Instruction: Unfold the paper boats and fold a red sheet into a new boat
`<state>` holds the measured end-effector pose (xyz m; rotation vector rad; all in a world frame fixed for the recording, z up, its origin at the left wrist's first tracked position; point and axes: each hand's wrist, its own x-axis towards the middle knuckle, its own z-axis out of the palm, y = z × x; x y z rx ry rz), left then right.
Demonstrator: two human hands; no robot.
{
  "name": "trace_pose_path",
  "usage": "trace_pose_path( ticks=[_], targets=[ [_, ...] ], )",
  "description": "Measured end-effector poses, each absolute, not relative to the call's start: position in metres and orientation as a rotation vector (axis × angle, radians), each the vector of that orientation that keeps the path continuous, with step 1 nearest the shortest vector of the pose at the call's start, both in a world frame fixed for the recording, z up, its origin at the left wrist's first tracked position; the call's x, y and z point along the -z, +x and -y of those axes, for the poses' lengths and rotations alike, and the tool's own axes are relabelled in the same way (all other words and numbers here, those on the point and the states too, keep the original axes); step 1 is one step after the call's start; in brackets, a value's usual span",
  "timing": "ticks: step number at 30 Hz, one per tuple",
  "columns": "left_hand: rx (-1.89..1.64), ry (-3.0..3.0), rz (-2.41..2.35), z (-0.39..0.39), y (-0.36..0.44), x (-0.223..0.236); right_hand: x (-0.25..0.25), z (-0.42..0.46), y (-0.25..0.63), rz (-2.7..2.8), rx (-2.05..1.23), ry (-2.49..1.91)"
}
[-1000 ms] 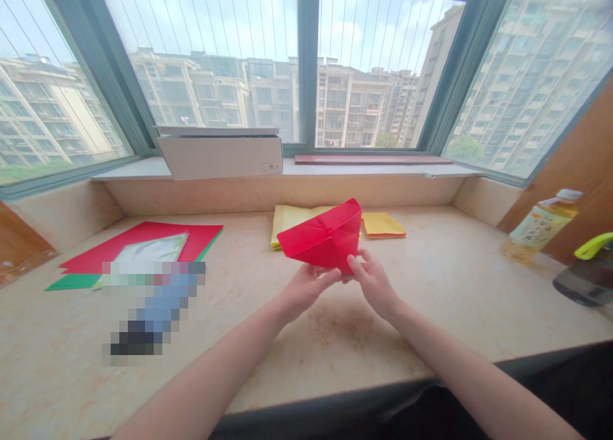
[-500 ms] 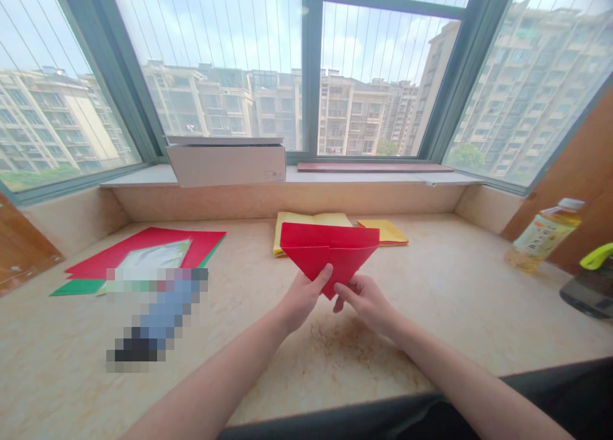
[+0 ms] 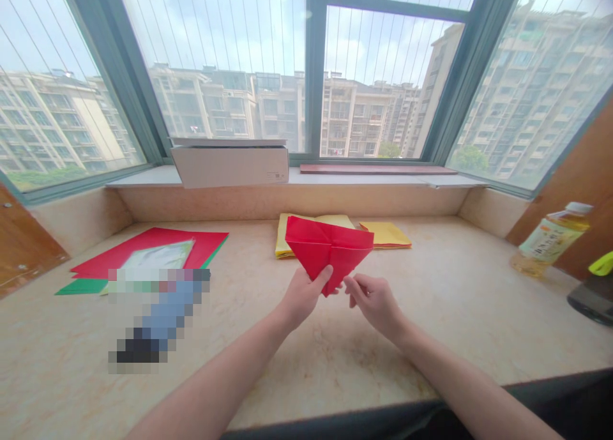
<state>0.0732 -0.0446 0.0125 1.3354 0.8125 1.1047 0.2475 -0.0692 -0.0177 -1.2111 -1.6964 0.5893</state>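
Note:
A folded sheet of red paper, wide along the top and narrowing to a point below, is held up above the counter. A crease runs down its middle. My left hand grips its lower part, the thumb pressed on the front face and fingers behind. My right hand is beside the lower right edge, its fingers curled in and holding nothing visible; the fingertips are very near that edge. Behind the red paper lies a yellow paper stack, partly hidden, with a smaller yellow pad to its right.
On the left of the counter lie red sheets, green sheets, a clear packet and a pixelated item. A drink bottle and a dark container stand right. A white box rests on the windowsill.
My right hand has come off the paper's lower tip and shifted slightly right, fingers curling. The red paper has turned and tilted a little, its middle crease now showing. My left hand keeps its grip.

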Motion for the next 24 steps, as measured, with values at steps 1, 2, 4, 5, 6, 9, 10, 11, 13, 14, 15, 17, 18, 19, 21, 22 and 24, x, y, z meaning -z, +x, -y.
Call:
trace_pose_path(
  ticks=[1,2,4,5,6,9,10,11,13,14,15,17,18,19,21,22,24],
  targets=[
    [-1.068,1.34,-0.822,0.043,0.072,-0.012,0.015,0.069,0.252,1.681,-0.453,-1.22],
    [-1.028,1.356,-0.832,0.042,0.07,-0.011,0.012,0.068,0.257,1.668,-0.326,-1.201],
    [-0.972,1.412,-0.86,0.038,0.067,-0.009,0.001,0.062,0.268,1.669,-0.102,-1.13],
    [-0.962,1.44,-0.873,0.037,0.066,-0.008,-0.005,0.057,0.272,1.684,-0.011,-1.099],
    [-0.959,1.458,-0.879,0.036,0.065,-0.007,-0.011,0.052,0.276,1.707,0.058,-1.089],
    [-0.984,1.459,-0.888,0.033,0.064,-0.005,-0.024,0.032,0.281,1.803,0.145,-1.197],
    [-0.996,1.455,-0.892,0.033,0.064,-0.005,-0.026,0.026,0.279,1.845,0.136,-1.249],
    [-1.01,1.454,-0.898,0.033,0.064,-0.005,-0.026,0.021,0.277,1.888,0.115,-1.291],
    [-1.04,1.449,-0.918,0.033,0.063,-0.005,-0.022,0.015,0.269,1.934,0.091,-1.339],
    [-1.053,1.443,-0.93,0.034,0.063,-0.006,-0.019,0.013,0.265,1.934,0.101,-1.346],
    [-1.061,1.434,-0.944,0.034,0.063,-0.006,-0.016,0.013,0.261,1.925,0.123,-1.345],
    [-1.076,1.406,-0.97,0.036,0.064,-0.007,-0.009,0.015,0.255,1.892,0.187,-1.327],
    [-1.08,1.392,-0.975,0.036,0.064,-0.007,-0.006,0.017,0.253,1.879,0.222,-1.312],
    [-1.084,1.379,-0.975,0.037,0.065,-0.007,-0.004,0.019,0.252,1.871,0.253,-1.295],
    [-1.084,1.352,-0.963,0.039,0.066,-0.007,-0.002,0.025,0.251,1.862,0.302,-1.259],
    [-1.081,1.338,-0.954,0.039,0.067,-0.007,-0.002,0.028,0.251,1.865,0.321,-1.241],
    [-1.076,1.313,-0.946,0.04,0.068,-0.007,-0.002,0.035,0.251,1.882,0.349,-1.207]
  ],
)
